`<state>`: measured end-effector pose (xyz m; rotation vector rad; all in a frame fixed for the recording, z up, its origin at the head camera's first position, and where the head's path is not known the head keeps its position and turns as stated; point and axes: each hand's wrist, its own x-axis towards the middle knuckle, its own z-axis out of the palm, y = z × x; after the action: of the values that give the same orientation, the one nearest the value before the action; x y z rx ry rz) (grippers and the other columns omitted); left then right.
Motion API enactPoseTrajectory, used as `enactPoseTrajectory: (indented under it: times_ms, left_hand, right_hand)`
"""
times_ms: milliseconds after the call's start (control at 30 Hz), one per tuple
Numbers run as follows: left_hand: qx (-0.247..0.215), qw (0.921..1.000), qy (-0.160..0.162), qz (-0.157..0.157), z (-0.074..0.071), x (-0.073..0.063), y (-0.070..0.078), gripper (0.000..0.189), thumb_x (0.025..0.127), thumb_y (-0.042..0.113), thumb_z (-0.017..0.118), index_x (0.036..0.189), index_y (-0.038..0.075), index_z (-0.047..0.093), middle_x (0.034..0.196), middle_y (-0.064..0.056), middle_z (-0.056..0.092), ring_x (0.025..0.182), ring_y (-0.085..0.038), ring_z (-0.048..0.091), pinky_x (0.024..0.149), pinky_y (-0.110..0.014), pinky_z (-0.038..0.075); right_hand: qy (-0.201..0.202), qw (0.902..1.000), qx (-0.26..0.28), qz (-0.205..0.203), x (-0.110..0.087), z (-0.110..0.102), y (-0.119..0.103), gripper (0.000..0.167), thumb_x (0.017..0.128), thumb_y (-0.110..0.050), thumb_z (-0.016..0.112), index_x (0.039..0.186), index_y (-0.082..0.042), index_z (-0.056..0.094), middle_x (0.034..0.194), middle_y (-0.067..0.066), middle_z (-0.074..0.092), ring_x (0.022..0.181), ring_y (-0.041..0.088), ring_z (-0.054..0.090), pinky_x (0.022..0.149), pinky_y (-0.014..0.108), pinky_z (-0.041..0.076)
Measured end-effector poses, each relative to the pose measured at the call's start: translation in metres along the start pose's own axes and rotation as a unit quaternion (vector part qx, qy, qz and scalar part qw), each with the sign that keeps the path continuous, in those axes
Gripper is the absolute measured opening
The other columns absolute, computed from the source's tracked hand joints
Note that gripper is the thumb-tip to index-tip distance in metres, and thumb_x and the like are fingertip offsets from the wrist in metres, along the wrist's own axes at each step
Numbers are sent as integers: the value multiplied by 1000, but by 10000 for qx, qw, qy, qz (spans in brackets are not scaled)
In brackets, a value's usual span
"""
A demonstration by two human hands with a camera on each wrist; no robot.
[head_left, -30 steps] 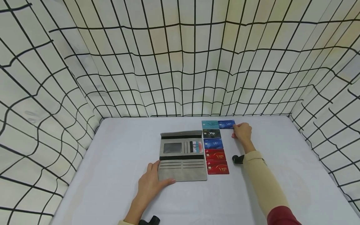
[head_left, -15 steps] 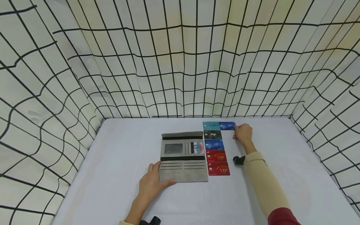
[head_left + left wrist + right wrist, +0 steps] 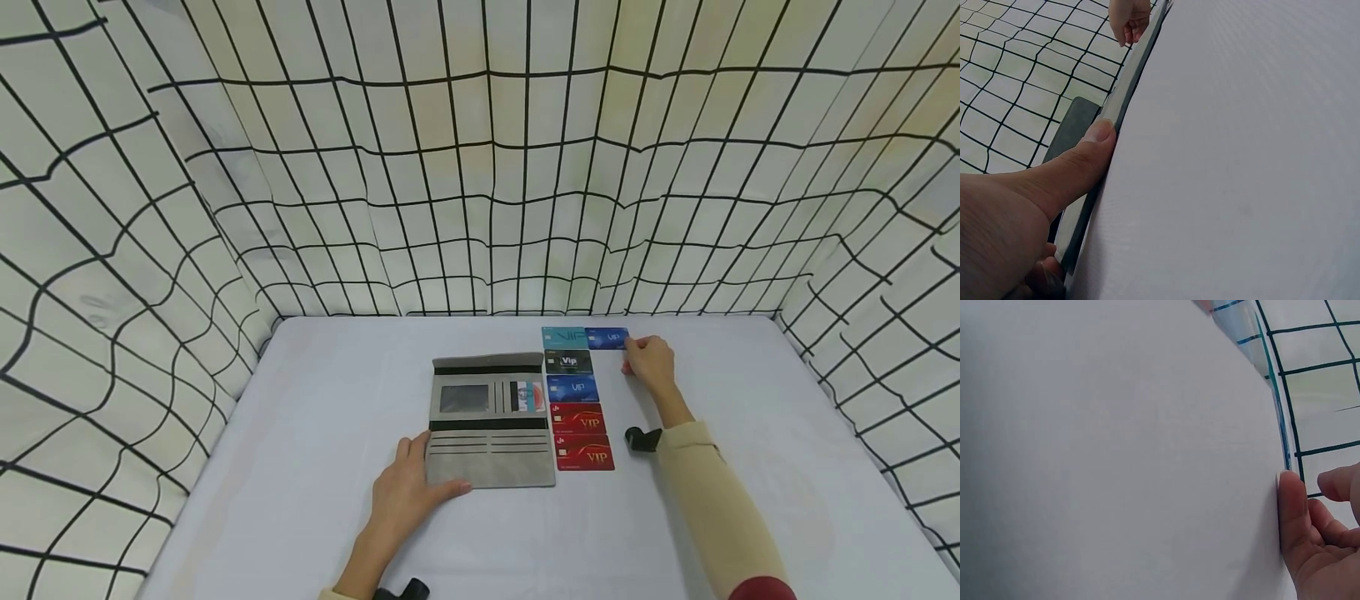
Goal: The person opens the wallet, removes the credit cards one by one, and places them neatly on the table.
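Note:
A grey wallet (image 3: 491,471) lies unfolded on the white table, with a clear window, card slots and a colourful card (image 3: 530,397) in its upper half. At its lower left corner rests my left hand (image 3: 405,492), thumb along the front edge, fingers at the left edge. In the left wrist view, the thumb (image 3: 1079,165) presses on the wallet's edge. My right hand (image 3: 651,362) touches the right end of a blue VIP card (image 3: 606,337) at the back. In the right wrist view, a gap separates the fingertip (image 3: 1291,487) at the card from the digit above it.
Beside the wallet runs a column of cards: teal (image 3: 564,337), black (image 3: 568,361), blue (image 3: 572,388) and two red (image 3: 577,418). The blue card under my right hand adjoins the teal one. Black-lined white sheeting (image 3: 525,167) stands behind the table and along its sides.
The whole scene sits slightly lower in the head view. Both hands keep their places at the wallet and the blue card; the right forearm shifts slightly.

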<state>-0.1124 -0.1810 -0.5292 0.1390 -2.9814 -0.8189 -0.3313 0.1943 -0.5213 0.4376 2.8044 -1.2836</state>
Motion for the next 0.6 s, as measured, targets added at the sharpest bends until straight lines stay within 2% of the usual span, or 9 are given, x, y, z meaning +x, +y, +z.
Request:
enactPoseTrajectory:
  times_ms: [333,600]
  left_hand:
    - [10,10000,-14,-26,0,0,-1,104,64,60,87,141,1,49,111,-13,55,63,-19,53,55,-34,44]
    - [-54,9999,-80,-45,0,0,-1,104,64,60,86,142,2,49,112,-12,54,63,-19,53,55,-33,43]
  right_hand:
    - [-109,9998,173,-13,-9,4,-3,45,104,-32,48,128,5,53,88,13,65,83,24,59,73,31,44]
    - [-99,9995,196,-235,-18,2,-4,45,102,-30,50,128,6,54,98,17,64,83,23,60,71,29,44]
